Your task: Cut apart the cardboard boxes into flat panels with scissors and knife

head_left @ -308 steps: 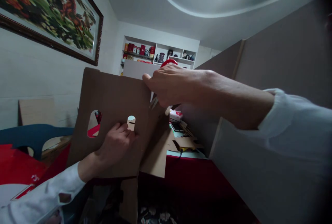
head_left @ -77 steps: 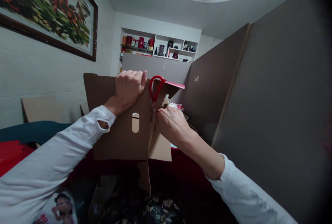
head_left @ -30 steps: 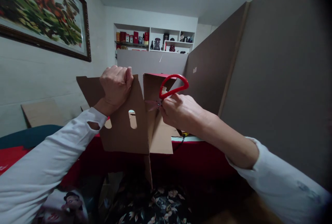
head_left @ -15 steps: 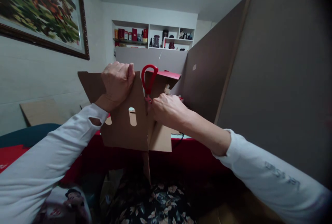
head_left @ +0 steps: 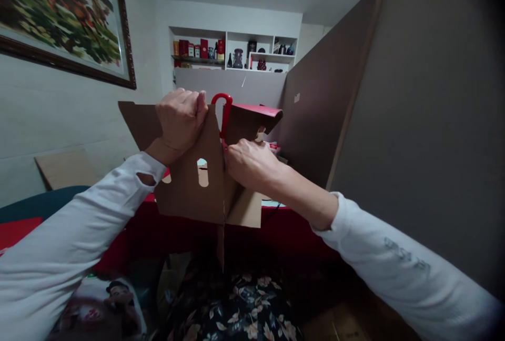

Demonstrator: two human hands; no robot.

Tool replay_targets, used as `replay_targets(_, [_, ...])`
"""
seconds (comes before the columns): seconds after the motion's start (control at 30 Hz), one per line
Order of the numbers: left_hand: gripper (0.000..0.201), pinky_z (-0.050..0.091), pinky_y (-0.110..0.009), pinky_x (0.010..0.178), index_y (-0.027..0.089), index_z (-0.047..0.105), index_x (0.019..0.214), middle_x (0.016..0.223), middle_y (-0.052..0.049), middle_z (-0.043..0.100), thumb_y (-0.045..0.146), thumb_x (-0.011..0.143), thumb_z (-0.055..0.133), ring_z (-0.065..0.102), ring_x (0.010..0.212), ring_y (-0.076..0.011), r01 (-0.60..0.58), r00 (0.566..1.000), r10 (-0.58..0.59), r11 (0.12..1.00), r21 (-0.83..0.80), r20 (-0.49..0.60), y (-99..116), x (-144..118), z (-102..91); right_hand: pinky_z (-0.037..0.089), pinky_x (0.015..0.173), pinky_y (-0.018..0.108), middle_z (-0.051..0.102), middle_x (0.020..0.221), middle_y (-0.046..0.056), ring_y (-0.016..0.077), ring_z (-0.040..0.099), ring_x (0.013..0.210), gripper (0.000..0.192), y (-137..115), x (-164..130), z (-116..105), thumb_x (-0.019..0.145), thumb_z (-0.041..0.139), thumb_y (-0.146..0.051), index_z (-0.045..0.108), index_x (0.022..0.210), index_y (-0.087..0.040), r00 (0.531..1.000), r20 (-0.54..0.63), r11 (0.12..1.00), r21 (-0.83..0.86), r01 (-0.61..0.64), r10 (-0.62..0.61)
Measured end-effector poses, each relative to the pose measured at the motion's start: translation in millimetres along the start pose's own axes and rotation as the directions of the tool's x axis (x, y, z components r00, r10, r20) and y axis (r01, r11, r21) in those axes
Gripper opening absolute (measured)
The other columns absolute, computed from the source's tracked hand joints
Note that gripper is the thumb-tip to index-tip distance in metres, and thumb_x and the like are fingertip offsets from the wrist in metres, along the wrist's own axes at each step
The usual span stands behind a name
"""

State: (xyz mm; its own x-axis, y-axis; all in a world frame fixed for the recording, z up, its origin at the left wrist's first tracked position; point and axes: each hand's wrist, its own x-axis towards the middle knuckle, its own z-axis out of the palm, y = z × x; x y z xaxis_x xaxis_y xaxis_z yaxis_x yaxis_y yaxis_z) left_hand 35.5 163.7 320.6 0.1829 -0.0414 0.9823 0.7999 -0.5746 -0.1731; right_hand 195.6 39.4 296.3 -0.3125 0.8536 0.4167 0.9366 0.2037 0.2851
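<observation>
A brown cardboard box point(head_left: 183, 193) with oval hand holes hangs in front of me, split down its middle. My left hand point(head_left: 182, 117) is closed over the top edge of its left panel. Scissors point(head_left: 226, 114) with red handles stand at the split; one handle loop points up above the cardboard. My right hand point(head_left: 252, 162) is closed around the other part of the scissors, low in the gap. The blades are hidden by the hand and the cardboard. To the right, the other panel has a red outer face point(head_left: 258, 110).
A table with a red cloth point(head_left: 292, 230) stands behind the box. A tall grey partition point(head_left: 335, 83) rises on the right. At the left are a teal chair back point(head_left: 43, 201) and a leaning board point(head_left: 65, 167). Shelves point(head_left: 236, 70) hold boxes and vases.
The upright scissor loop has tilted and sunk slightly, and now looks narrower. My right hand has shifted a little left. The right panel leans slightly further right. My left hand keeps its grip.
</observation>
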Motion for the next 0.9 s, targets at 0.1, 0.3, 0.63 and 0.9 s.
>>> replay_targets(0.1, [0.047, 0.027, -0.038, 0.069, 0.025, 0.037, 0.064, 0.064, -0.001, 0.042, 0.046, 0.105, 0.029, 0.044, 0.068, -0.0189, -0.021, 0.999, 0.02, 0.999, -0.04, -0.032, 2, 1, 2.5, 0.047, 0.06, 0.028, 0.074, 0.087, 0.016, 0.0252, 0.073, 0.083, 0.026, -3, -9, 3, 0.092, 0.048, -0.01, 0.074, 0.088, -0.014, 1.0, 0.005, 1.0, 0.016, 0.007, -0.007])
replay_targets(0.3, [0.048, 0.026, -0.038, 0.07, 0.025, 0.041, 0.067, 0.066, -0.002, 0.048, 0.046, 0.107, 0.024, 0.044, 0.071, -0.0198, -0.048, 0.998, 0.049, 0.999, -0.006, 0.05, 19, 7, 0.8, 0.048, 0.06, 0.029, 0.074, 0.082, 0.02, 0.0269, 0.075, 0.079, 0.035, -4, -30, 12, 0.098, 0.04, -0.015, 0.075, 0.092, -0.012, 0.997, 0.018, 0.996, 0.034, -0.077, 0.076])
replay_targets(0.63, [0.048, 0.025, -0.037, 0.064, 0.025, 0.038, 0.065, 0.06, 0.0, 0.04, 0.04, 0.109, 0.024, 0.038, 0.063, -0.018, -0.152, 0.978, 0.169, 0.979, 0.134, -0.122, 4, 0, 3.9, 0.044, 0.059, 0.028, 0.075, 0.085, 0.018, 0.0258, 0.074, 0.083, 0.029, 2, -12, 12, 0.094, 0.046, -0.011, 0.075, 0.088, -0.011, 0.999, 0.03, 0.999, 0.036, -0.011, 0.01])
replay_targets(0.9, [0.047, 0.026, -0.037, 0.066, 0.025, 0.046, 0.07, 0.064, 0.0, 0.047, 0.038, 0.109, 0.022, 0.041, 0.066, -0.0185, -0.178, 0.979, 0.189, 0.974, 0.137, -0.075, 11, 2, 5.5, 0.045, 0.057, 0.028, 0.075, 0.084, 0.018, 0.0263, 0.074, 0.079, 0.035, -9, -26, 18, 0.098, 0.042, -0.012, 0.076, 0.091, -0.011, 0.999, 0.029, 0.999, 0.011, -0.045, 0.044])
